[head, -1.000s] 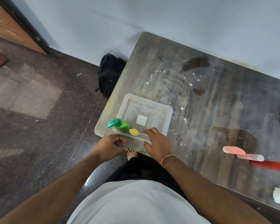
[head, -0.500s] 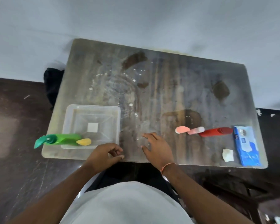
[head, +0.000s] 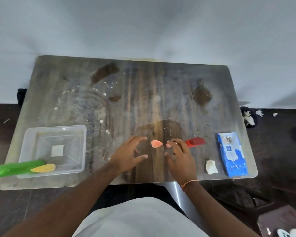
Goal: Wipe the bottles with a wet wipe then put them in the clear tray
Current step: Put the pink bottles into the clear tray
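The pink bottle (head: 156, 144) lies on its side on the table (head: 143, 93), near the front edge and roughly at its middle; only its salmon-pink cap end shows clearly, the body running right beneath the right hand (head: 179, 155). No label on it can be read. The red bottle (head: 195, 142) lies just right of it, also on its side, its left end hidden by the same hand. The right hand is spread over the pink bottle's body with fingers slightly bent; whether they grip or merely rest on it cannot be told. The left hand (head: 129, 153) hovers just left of the pink cap, fingers and thumb wide apart, holding nothing. A thin orange wristband (head: 190, 183) circles the right wrist. The clear tray (head: 32, 134) sits at the near left of the table, with a white square sticker at the centre of its base. A green bottle (head: 17, 168) lies across the tray's near rim, its yellow tip (head: 44, 168) inside the tray and its other end jutting past the table's left edge. At the near right lies a blue wet wipe pack (head: 232, 155); its print is too small to read. A crumpled white wipe (head: 211, 167) lies just left of the pack.
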The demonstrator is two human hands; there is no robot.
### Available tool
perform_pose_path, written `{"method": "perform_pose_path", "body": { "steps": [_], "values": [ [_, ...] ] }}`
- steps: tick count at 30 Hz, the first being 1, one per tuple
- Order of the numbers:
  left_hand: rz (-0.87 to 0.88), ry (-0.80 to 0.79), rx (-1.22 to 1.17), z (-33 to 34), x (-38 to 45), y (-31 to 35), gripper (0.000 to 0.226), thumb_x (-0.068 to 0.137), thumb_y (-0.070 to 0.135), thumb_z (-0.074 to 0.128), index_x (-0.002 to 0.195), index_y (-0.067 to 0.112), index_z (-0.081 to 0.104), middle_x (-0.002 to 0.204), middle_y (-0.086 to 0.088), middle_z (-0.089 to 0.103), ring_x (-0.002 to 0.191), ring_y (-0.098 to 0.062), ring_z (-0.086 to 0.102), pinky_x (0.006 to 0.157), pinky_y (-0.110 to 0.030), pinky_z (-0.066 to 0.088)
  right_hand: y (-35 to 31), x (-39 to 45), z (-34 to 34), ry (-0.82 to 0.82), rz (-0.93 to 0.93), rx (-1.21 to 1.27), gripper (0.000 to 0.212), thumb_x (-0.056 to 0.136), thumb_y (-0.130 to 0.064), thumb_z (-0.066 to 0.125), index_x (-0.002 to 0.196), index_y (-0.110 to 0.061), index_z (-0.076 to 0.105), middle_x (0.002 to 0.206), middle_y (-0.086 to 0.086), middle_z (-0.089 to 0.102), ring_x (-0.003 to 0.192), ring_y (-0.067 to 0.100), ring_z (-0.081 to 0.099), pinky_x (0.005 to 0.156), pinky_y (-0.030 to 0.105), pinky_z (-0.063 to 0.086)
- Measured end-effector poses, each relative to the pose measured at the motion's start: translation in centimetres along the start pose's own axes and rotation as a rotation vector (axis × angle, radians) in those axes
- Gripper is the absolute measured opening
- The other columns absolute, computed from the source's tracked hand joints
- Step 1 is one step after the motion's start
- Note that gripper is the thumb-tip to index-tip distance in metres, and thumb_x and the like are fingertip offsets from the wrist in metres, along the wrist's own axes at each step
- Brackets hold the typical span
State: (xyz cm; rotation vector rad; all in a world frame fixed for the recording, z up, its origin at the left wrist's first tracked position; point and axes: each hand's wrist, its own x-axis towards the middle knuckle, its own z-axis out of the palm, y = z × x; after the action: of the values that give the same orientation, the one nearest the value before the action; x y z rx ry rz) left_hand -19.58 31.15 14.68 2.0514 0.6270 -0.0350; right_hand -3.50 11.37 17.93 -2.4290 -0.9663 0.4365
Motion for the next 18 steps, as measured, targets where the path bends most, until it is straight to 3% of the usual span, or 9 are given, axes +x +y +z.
{"method": "perform_pose_path", "body": {
  "steps": [3, 6, 8, 10, 18],
  "values": [
    [0.014, -0.029, 0.089, 1.7, 3.0, 2.0, 0.076, 0.089, 0.043, 0.081, 0.154, 0.044, 0.041, 0.147, 0.023, 0.045, 0.089, -0.005, 0.066, 0.085, -0.033, 0.059, 1.9, 0.9, -0.8, -0.014, 0.038, 0.021, 0.049, 0.098, -0.014, 0.068, 0.145, -0.028, 0.059, 0.16, -0.016, 0.041, 0.117, 0.018, 0.068, 0.083, 0.036, 0.058],
    [0.006, -0.086, 0.227, 2.8, 5.4, 3.3, 0.077, 0.091, 0.035, 0.08, 0.158, 0.035, 0.041, 0.157, 0.009, 0.044, 0.1, -0.013, 0.067, 0.091, -0.034, 0.056, 3.0, 1.8, -1.0, -0.073, 0.041, 0.019, 0.055, 0.099, -0.011, 0.064, 0.151, -0.028, 0.056, 0.167, -0.012, 0.038, 0.131, 0.02, 0.062, 0.087, 0.032, 0.053],
    [0.012, -0.09, 0.289, 3.3, 6.4, 3.9, 0.071, 0.091, 0.03, 0.079, 0.155, 0.032, 0.048, 0.153, 0.007, 0.05, 0.12, -0.018, 0.064, 0.097, -0.037, 0.054, 3.5, 2.3, -1.0, -0.117, 0.051, 0.018, 0.057, 0.099, -0.01, 0.062, 0.153, -0.027, 0.054, 0.169, -0.01, 0.036, 0.138, 0.021, 0.058, 0.092, 0.035, 0.053],
    [0.009, -0.084, 0.309, 3.5, 7.1, 4.1, 0.061, 0.091, 0.026, 0.078, 0.148, 0.029, 0.056, 0.145, 0.006, 0.058, 0.127, -0.018, 0.06, 0.097, -0.035, 0.053, 3.7, 2.5, -0.8, -0.13, 0.048, 0.025, 0.056, 0.098, -0.008, 0.061, 0.152, -0.023, 0.055, 0.168, -0.007, 0.038, 0.138, 0.024, 0.058, 0.096, 0.041, 0.057],
    [-0.023, -0.053, 0.37, 3.9, 7.5, 4.1, 0.033, 0.092, 0.017, 0.075, 0.125, 0.022, 0.077, 0.122, 0.001, 0.073, 0.108, -0.022, 0.068, 0.087, -0.035, 0.054, 4.5, 3.1, 0.1, -0.159, 0.043, -0.005, 0.045, 0.101, -0.008, 0.058, 0.145, -0.017, 0.061, 0.15, -0.002, 0.054, 0.121, 0.031, 0.065, 0.091, 0.05, 0.06]
  ]
}}
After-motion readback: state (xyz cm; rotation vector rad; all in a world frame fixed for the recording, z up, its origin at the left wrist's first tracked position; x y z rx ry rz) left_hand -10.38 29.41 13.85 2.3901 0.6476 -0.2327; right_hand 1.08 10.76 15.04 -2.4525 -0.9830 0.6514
